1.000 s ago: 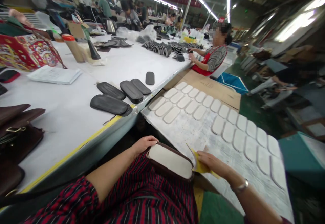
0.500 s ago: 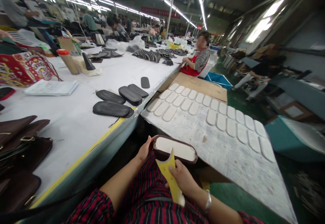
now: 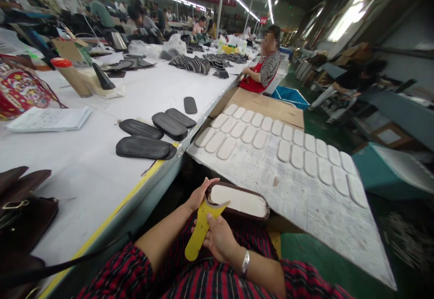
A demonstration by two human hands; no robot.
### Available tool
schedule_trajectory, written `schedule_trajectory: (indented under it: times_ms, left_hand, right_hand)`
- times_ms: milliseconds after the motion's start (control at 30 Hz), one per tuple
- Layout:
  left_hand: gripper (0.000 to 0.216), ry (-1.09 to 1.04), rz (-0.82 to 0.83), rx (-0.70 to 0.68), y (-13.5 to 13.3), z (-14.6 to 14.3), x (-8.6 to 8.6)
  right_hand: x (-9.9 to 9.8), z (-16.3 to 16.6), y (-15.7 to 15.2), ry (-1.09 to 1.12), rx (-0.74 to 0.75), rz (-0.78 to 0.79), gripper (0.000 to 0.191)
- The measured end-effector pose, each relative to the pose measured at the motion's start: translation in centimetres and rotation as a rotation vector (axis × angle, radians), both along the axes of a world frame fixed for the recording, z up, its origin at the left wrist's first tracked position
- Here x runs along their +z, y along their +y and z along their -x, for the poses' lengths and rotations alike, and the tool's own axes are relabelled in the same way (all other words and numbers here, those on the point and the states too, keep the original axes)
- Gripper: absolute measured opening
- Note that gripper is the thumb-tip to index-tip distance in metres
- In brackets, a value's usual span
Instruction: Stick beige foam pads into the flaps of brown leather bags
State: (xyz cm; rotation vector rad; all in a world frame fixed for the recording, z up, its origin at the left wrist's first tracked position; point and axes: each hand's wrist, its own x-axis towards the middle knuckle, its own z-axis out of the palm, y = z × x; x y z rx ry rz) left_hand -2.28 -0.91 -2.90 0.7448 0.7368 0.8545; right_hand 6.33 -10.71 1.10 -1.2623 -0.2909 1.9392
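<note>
Above my lap is an oblong dark brown bag part, its top face covered by a white oval panel. My left hand grips its left end, the fingers partly hidden behind the edge. In my right hand a flat yellow scraper is pinched, thumb on its face. Its wide, concave end lies at the near left edge of the brown part; I cannot tell if the two touch. The rounded end points down toward my lap.
Rows of white oval panels lie on a board at the right. Black oblong pads rest on the white table, dark brown bags at its left. A person in a red apron sits beyond the board.
My right hand has swung the yellow scraper to the left, across to the brown part's left end. Its rounded end now points down-left. My left hand keeps its hold.
</note>
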Motion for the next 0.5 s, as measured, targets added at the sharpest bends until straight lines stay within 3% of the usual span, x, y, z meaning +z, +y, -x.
schedule_trajectory:
  times_ms: [233, 500]
  left_hand:
    - [0.053, 0.384, -0.210, -0.001, 0.7, -0.2, 0.8]
    - [0.045, 0.608, -0.341, -0.011, 0.8, -1.0, 1.1]
  right_hand:
    - [-0.7, 0.1, -0.1, 0.080, -0.058, 0.043, 0.052]
    - [-1.5, -0.3, -0.2, 0.076, -0.076, 0.044, 0.058]
